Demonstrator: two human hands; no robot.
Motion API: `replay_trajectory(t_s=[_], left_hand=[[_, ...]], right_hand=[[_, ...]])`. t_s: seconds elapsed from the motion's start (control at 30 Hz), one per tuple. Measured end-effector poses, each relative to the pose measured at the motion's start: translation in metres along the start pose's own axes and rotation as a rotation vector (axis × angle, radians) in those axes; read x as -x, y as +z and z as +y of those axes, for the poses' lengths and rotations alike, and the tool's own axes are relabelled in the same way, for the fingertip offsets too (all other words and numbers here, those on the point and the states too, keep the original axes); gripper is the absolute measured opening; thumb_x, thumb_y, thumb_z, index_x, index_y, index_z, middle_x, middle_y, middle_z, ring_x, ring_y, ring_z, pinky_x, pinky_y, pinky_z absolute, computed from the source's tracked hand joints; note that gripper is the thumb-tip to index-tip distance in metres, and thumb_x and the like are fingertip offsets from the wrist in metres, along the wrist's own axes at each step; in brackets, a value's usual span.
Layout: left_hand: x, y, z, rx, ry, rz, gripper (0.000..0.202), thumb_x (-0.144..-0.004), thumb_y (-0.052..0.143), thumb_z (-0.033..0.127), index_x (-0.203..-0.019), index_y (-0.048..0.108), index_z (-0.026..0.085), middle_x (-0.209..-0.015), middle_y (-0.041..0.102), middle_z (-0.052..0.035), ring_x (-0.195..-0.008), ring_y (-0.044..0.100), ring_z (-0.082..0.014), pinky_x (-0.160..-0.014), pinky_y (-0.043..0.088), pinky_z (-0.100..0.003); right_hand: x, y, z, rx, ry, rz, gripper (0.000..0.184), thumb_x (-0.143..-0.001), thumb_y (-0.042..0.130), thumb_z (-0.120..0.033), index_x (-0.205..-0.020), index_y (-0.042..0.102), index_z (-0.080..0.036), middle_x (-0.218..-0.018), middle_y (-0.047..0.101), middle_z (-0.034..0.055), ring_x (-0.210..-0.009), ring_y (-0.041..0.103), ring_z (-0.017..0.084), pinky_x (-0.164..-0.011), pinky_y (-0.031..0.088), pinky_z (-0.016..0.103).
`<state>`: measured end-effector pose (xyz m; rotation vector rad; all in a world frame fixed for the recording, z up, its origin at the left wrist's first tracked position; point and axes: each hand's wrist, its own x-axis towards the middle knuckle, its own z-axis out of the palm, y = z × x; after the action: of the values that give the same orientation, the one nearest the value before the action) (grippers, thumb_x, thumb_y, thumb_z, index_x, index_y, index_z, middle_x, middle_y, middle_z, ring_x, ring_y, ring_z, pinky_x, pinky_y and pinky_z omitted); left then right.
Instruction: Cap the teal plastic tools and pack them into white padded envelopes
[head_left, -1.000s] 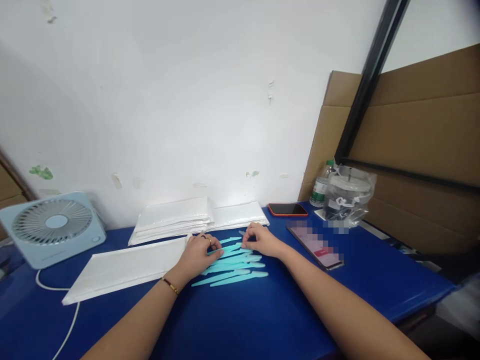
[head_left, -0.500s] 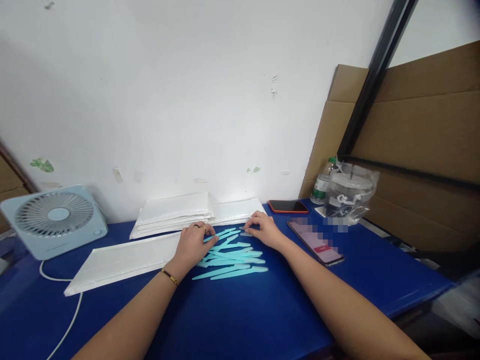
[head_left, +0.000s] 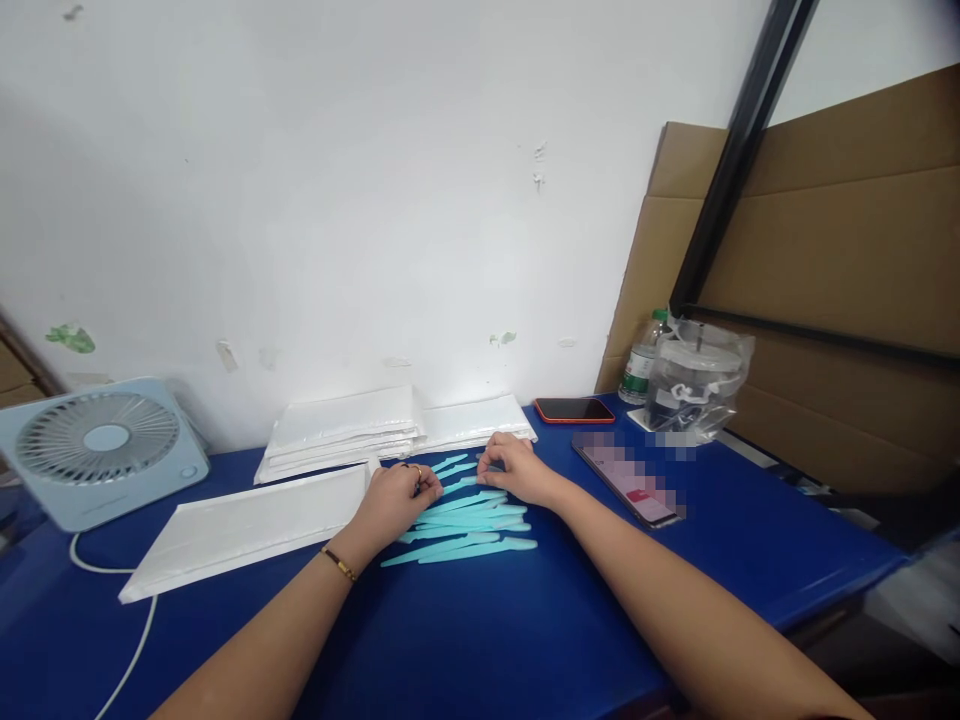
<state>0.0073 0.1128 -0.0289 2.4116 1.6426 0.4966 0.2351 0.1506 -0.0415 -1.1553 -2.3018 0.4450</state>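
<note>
Several turquoise eyebrow razors (head_left: 472,520) lie in a loose row on the blue table, pale caps mostly toward the right. My left hand (head_left: 405,500) is over the row's left side, thumb and fingers pinched at one end of an upper razor (head_left: 460,484). At that razor's other end, the fingertips of my right hand (head_left: 517,470) are closed as well. Two more razors (head_left: 450,464) lie just beyond, between the hands. Beside my left hand rests a long white packet (head_left: 247,515); part of it is behind the wrist.
Stacked white packets (head_left: 341,430) and another white pile (head_left: 472,420) stand against the wall. A blue fan (head_left: 105,450) is at left with its cable. To the right are an orange-edged phone (head_left: 574,410), a lit phone (head_left: 630,485), a bottle (head_left: 640,370) and a bagged container (head_left: 697,380).
Both hands have come slightly nearer, from the far razors to one closer in the row. My right hand has left the pale cap ends at the back. The view has shifted a little.
</note>
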Motion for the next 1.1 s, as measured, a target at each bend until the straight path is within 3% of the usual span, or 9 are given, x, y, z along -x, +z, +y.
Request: replay_trajectory(t_s=[0.17,0.3,0.43,0.53,0.63,0.73,0.9,0.97,1.1], left_hand=[[-0.002,0.002,-0.003,-0.093,0.011,0.143,0.022,-0.085,0.046,0.036,-0.077,0.064,0.025,-0.082,0.067,0.0000,-0.090,0.055,-0.0205,-0.080,0.031,-0.035],[-0.003,-0.001,-0.015,-0.116,-0.052,0.145,0.022,-0.084,0.047,0.037,-0.078,0.066,0.027,-0.084,0.068,-0.0004,-0.091,0.054,-0.0229,-0.079,0.031,-0.037],[-0.002,-0.005,-0.015,-0.079,-0.044,0.168,0.021,-0.078,0.054,0.044,-0.084,0.066,0.027,-0.086,0.068,-0.0009,-0.092,0.054,-0.0233,-0.080,0.032,-0.037],[0.002,-0.006,-0.006,-0.018,0.057,0.097,0.024,-0.078,0.054,0.047,-0.080,0.066,0.026,-0.083,0.067,0.0010,-0.089,0.056,-0.0207,-0.081,0.033,-0.035],[0.003,-0.006,0.002,0.026,0.129,-0.026,0.024,-0.078,0.054,0.047,-0.073,0.066,0.026,-0.074,0.067,0.0030,-0.080,0.057,-0.0175,-0.076,0.034,-0.032],[0.002,-0.006,0.000,0.001,0.113,-0.055,0.024,-0.079,0.054,0.043,-0.068,0.064,0.024,-0.068,0.066,0.0037,-0.072,0.058,-0.0159,-0.072,0.034,-0.030],[-0.002,-0.008,-0.016,-0.100,-0.020,0.068,0.023,-0.078,0.053,0.043,-0.072,0.066,0.025,-0.075,0.068,0.0006,-0.080,0.058,-0.0198,-0.075,0.033,-0.033],[-0.002,-0.009,-0.019,-0.110,-0.055,0.108,0.023,-0.078,0.053,0.044,-0.076,0.067,0.027,-0.079,0.069,0.0000,-0.084,0.058,-0.0214,-0.076,0.033,-0.034],[0.000,-0.012,-0.012,-0.055,0.008,0.105,0.024,-0.079,0.053,0.046,-0.078,0.067,0.027,-0.081,0.068,0.0015,-0.084,0.058,-0.0199,-0.076,0.035,-0.032]], right_hand=[[-0.002,-0.003,0.012,0.008,0.033,0.032,0.007,-0.076,0.067,-0.028,-0.075,0.067,-0.021,-0.089,0.054,0.0018,-0.093,0.050,0.019,-0.087,0.027,0.036],[-0.001,-0.012,0.021,0.005,0.143,0.050,0.009,-0.075,0.068,-0.029,-0.077,0.069,-0.021,-0.090,0.055,0.0014,-0.086,0.052,0.017,-0.086,0.028,0.036],[0.005,-0.024,0.015,-0.020,0.095,-0.040,0.017,-0.071,0.071,-0.038,-0.078,0.070,-0.023,-0.088,0.055,0.0004,-0.086,0.053,0.018,-0.087,0.028,0.037],[0.011,-0.027,0.008,-0.023,0.035,-0.181,0.017,-0.069,0.072,-0.040,-0.075,0.070,-0.024,-0.085,0.055,0.0000,-0.085,0.054,0.018,-0.088,0.028,0.037],[0.012,-0.022,0.007,-0.020,0.024,-0.217,0.016,-0.070,0.071,-0.037,-0.074,0.069,-0.023,-0.086,0.055,0.0004,-0.083,0.054,0.018,-0.087,0.029,0.037],[0.009,-0.015,0.011,-0.026,0.028,-0.176,0.014,-0.073,0.069,-0.036,-0.076,0.068,-0.022,-0.089,0.055,0.0010,-0.083,0.054,0.017,-0.087,0.029,0.037],[0.003,-0.016,0.018,0.032,0.129,0.005,0.009,-0.072,0.069,-0.029,-0.074,0.069,-0.020,-0.087,0.056,0.0013,-0.082,0.054,0.016,-0.085,0.030,0.035],[0.003,-0.022,0.016,0.032,0.142,0.020,0.010,-0.073,0.069,-0.031,-0.074,0.070,-0.021,-0.087,0.056,0.0013,-0.081,0.053,0.016,-0.085,0.030,0.035],[0.010,-0.030,0.005,-0.014,0.035,-0.156,0.018,-0.070,0.071,-0.040,-0.076,0.071,-0.023,-0.087,0.056,0.0003,-0.080,0.053,0.016,-0.087,0.029,0.036]])
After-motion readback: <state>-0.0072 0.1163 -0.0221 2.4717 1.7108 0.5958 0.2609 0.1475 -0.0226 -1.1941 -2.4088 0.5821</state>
